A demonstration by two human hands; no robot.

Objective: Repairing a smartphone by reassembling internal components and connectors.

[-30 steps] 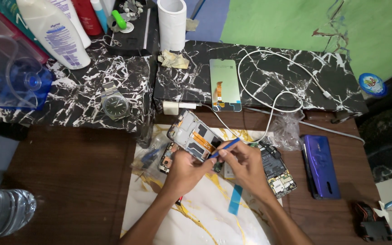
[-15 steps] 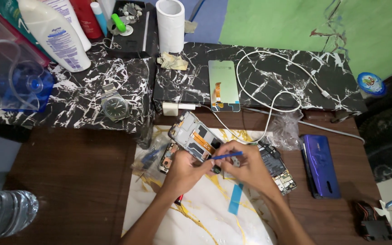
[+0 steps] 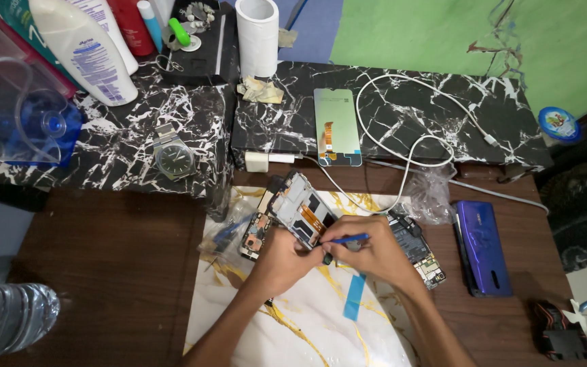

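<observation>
Opened phone (image 3: 300, 209) in hands, wooden table (image 3: 103, 265), green wall (image 3: 436, 34)

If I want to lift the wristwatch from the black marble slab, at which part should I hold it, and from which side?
Probably grip the wristwatch by the two sides of its round case, coming straight down from above. It lies flat, dial up, with its metal band running toward the far and near edges of the marble slab, so the left and right sides of the case are free. Both hands are busy at the opened phone.

Bottle (image 3: 5, 319) cut off, left edge
</observation>
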